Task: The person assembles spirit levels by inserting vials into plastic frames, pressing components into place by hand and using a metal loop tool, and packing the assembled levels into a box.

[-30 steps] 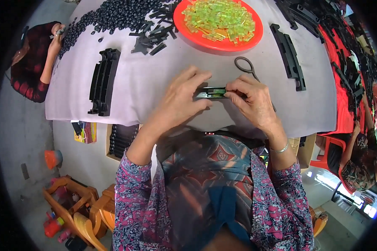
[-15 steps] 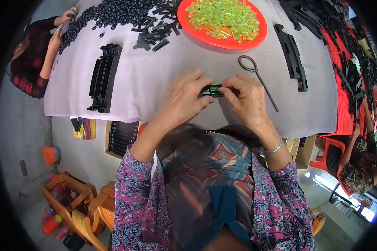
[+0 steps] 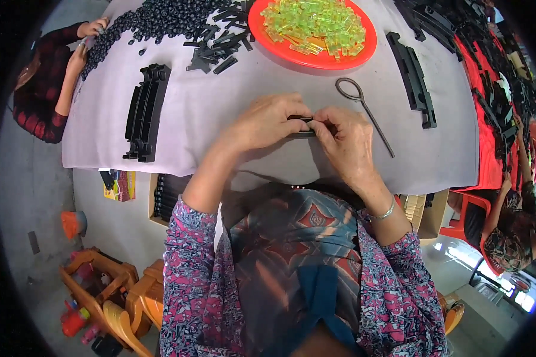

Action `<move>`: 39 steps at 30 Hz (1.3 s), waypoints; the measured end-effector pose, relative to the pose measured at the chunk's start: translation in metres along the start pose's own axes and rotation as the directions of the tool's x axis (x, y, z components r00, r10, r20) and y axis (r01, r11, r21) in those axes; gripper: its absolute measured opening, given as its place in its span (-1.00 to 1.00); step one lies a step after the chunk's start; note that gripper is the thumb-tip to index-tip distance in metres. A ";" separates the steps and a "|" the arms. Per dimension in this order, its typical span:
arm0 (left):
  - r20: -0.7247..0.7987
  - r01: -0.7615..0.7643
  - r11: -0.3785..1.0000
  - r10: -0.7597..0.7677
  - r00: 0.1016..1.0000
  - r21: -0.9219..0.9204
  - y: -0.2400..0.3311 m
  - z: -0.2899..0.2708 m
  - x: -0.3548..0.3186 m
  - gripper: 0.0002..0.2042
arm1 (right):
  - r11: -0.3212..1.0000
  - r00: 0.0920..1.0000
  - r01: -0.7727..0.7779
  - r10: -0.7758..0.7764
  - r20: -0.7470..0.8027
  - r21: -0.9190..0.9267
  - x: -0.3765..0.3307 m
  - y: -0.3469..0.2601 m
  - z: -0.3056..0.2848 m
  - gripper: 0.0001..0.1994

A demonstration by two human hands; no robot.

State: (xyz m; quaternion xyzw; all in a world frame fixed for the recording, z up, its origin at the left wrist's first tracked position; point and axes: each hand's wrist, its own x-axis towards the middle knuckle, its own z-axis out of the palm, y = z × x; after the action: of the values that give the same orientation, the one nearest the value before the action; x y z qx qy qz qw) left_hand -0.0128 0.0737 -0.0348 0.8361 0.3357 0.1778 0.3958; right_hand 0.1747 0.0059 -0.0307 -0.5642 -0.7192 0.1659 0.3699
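Note:
A small black plastic piece point(image 3: 304, 133) is pinched between my two hands above the near middle of the table, mostly hidden by the fingers. My left hand point(image 3: 273, 120) grips its left end, thumb and fingertips closed. My right hand point(image 3: 346, 135) closes on the right end with thumb and forefinger, its fingertips nearly meeting the left ones. Beyond them stands a red plate point(image 3: 369, 52) heaped with clear yellow-green vials point(image 3: 315, 27). To the right of my right hand lies a dark metal rod point(image 3: 375, 124) with a looped end.
Long black plastic frames lie at left point(image 3: 146, 113) and right point(image 3: 412, 80). Black round parts point(image 3: 161, 21) and flat strips point(image 3: 220, 50) are piled at the back. Another person's hands point(image 3: 83, 44) work at the far left. A red cloth point(image 3: 488, 143) with black parts lies at right.
My left hand has slid right and its fingers now cover more of the black piece. The green vial that showed in the piece is hidden. My right hand has barely shifted.

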 end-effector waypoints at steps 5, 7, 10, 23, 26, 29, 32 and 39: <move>0.025 0.036 0.999 -0.037 0.999 0.032 0.000 0.002 0.000 -0.75 | 0.998 0.997 0.056 -0.056 -0.045 -0.011 -0.001 -0.001 0.000 -0.93; 0.003 0.070 0.997 -0.070 0.998 0.017 0.003 0.001 -0.002 -0.76 | 0.997 0.996 0.072 -0.074 -0.042 -0.039 -0.002 -0.001 -0.001 -0.93; -0.037 0.061 0.998 -0.061 0.997 0.016 0.000 0.004 -0.005 -0.77 | 0.991 0.993 0.107 -0.110 -0.031 -0.082 -0.004 0.000 -0.001 -0.93; -0.115 -0.012 1.000 0.015 0.993 0.026 0.005 0.006 -0.005 -0.80 | 0.995 0.999 0.035 -0.039 0.033 0.097 -0.004 0.008 -0.017 -0.86; -0.113 -0.006 1.000 0.006 0.994 0.000 0.005 0.007 -0.005 -0.80 | 0.981 0.976 0.193 -0.191 0.109 -0.012 -0.007 0.011 -0.019 -0.79; -0.127 -0.021 0.999 0.024 0.992 0.026 0.005 0.008 -0.005 -0.81 | 0.953 0.957 0.274 -0.256 0.136 -0.131 -0.010 0.007 -0.016 -0.73; -0.129 -0.027 0.999 0.031 0.991 0.036 0.004 0.006 -0.006 -0.81 | 0.959 0.965 0.251 -0.238 0.111 -0.131 -0.015 0.006 -0.012 -0.70; -0.209 -0.030 0.999 0.023 0.978 -0.033 0.004 0.004 -0.019 -0.67 | 0.978 0.973 0.204 -0.196 0.123 -0.050 -0.017 0.011 -0.017 -0.69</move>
State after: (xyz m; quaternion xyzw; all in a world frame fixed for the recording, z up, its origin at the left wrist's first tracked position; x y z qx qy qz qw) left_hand -0.0222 0.0566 -0.0349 0.8099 0.3609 0.2759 0.3709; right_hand 0.1956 -0.0095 -0.0322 -0.4892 -0.7978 0.1385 0.3240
